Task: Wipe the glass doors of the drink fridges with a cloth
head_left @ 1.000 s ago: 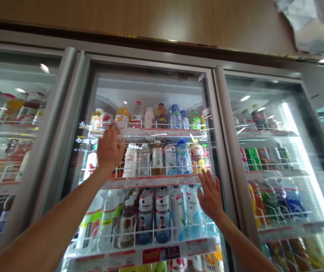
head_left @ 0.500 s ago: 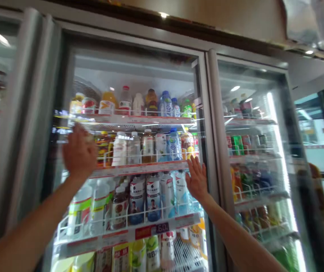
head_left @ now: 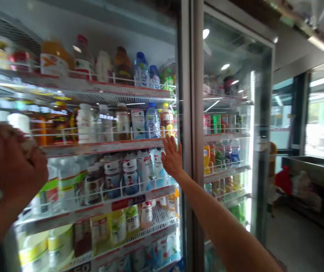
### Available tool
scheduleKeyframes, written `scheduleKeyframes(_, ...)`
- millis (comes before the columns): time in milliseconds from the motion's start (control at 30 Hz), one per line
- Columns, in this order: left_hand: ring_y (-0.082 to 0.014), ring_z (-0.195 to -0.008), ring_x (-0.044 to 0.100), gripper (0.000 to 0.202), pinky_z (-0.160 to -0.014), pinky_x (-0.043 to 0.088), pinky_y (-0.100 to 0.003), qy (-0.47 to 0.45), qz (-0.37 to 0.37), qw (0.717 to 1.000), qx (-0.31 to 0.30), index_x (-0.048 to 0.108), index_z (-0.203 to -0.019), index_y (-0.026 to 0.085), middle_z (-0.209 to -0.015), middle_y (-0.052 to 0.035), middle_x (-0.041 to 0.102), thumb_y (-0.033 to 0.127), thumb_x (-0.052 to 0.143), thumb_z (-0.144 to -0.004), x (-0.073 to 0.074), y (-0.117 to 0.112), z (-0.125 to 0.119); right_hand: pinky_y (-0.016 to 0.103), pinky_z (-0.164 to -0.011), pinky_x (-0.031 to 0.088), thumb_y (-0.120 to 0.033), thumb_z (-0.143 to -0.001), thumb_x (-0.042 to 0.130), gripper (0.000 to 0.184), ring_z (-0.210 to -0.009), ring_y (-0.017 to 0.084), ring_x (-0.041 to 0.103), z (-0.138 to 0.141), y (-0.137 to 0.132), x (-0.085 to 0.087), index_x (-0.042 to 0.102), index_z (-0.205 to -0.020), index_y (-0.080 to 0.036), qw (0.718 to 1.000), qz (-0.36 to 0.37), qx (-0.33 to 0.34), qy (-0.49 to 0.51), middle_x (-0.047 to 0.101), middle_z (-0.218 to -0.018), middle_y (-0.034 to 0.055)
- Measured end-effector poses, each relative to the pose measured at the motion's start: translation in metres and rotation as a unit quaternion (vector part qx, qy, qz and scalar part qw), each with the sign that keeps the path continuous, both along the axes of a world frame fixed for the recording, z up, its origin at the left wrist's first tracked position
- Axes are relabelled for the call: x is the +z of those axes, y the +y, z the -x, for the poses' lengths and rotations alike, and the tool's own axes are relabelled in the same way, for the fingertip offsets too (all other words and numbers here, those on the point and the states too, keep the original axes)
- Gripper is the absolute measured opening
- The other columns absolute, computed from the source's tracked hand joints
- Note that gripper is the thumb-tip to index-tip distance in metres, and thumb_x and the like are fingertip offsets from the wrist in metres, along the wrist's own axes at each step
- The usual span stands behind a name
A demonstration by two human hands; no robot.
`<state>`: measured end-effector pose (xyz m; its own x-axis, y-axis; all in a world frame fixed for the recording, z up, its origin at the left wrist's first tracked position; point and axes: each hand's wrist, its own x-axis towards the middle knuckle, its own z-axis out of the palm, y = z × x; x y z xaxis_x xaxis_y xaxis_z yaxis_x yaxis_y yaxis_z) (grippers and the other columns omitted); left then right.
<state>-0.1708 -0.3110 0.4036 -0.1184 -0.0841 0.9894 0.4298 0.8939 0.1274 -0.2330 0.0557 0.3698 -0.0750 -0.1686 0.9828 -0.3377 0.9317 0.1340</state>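
I stand close to a glass-fronted drinks fridge (head_left: pixel 185 94). My right hand (head_left: pixel 172 156) lies flat and open on the glass of the middle door, just left of its grey upright frame, level with the third shelf (head_left: pixel 99 146). At the far left my left hand (head_left: pixel 11 162) presses on the same glass. It is blurred, shows its back to me and holds nothing. Behind the glass stand rows of bottles (head_left: pixel 130 172) on white wire shelves with red price strips.
A second glass door (head_left: pixel 230 113) with cans and bottles stands to the right of the frame. Beyond it are a dark counter (head_left: pixel 309 166), a red object (head_left: pixel 283 179) on the floor and bright windows at the far right.
The view has swung right and come closer to the fridge. Both hands stay on the glass; my left hand has shifted to the far left edge of view.
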Motion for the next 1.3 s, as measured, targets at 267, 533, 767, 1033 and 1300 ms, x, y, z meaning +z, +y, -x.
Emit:
scheduleKeyframes(267,-0.0119,-0.133,0.029,0.058,-0.108,0.030,-0.031,0.116,0.329,0.930,0.117,0.019,-0.141,0.028,-0.142,0.0006,0.037,0.023,0.038,-0.086,-0.051,0.096,0.007,0.048,-0.110,0.011,-0.027,-0.089,0.036,0.059,-0.137,0.022,0.019,0.010,-0.012,-0.010,0.015,-0.143,-0.018,0.996,0.044,0.037,0.075,0.031,-0.144,0.0122)
scheduleKeyframes(533,-0.0247,-0.137,0.016,0.056,-0.108,0.026,-0.047,0.143,0.030,0.967,0.210,0.020,-0.141,0.013,-0.147,-0.0152,0.020,0.023,0.036,-0.088,-0.012,0.013,0.000,0.049,-0.109,0.015,-0.027,-0.089,0.035,0.060,-0.136,0.023,0.021,0.010,-0.017,-0.013,0.012,-0.144,-0.019,0.994,0.050,0.027,0.092,0.030,-0.145,0.0116)
scheduleKeyframes(767,-0.0152,-0.137,0.019,0.049,-0.113,0.018,-0.035,0.115,0.456,0.873,0.125,0.031,-0.136,0.020,-0.146,-0.0042,0.029,0.025,0.037,-0.088,-0.039,0.080,0.009,0.049,-0.108,0.018,-0.026,-0.090,0.035,0.060,-0.136,0.024,0.022,-0.003,-0.020,-0.021,0.011,-0.144,-0.019,0.997,0.030,0.007,0.064,0.029,-0.145,0.0126)
scheduleKeyframes(1033,-0.0198,-0.138,0.012,0.051,-0.110,0.024,-0.042,0.107,0.323,0.931,0.134,0.027,-0.138,0.013,-0.147,-0.0092,0.025,0.022,0.035,-0.088,-0.013,0.139,0.028,0.049,-0.106,0.023,-0.023,-0.089,0.035,0.060,-0.135,0.024,0.025,-0.021,-0.010,-0.052,0.010,-0.144,-0.022,0.999,0.010,0.001,0.032,0.032,-0.144,0.0119)
scheduleKeyframes(1300,-0.0184,-0.137,0.019,0.051,-0.111,0.020,-0.041,0.094,0.428,0.896,0.074,0.025,-0.139,0.015,-0.147,-0.0070,0.024,0.021,0.034,-0.089,-0.007,0.185,0.038,0.048,-0.101,0.032,-0.018,-0.088,0.032,0.060,-0.130,0.024,0.035,-0.028,0.025,-0.076,0.012,-0.144,-0.023,1.000,-0.002,-0.026,-0.004,0.042,-0.137,0.0120)
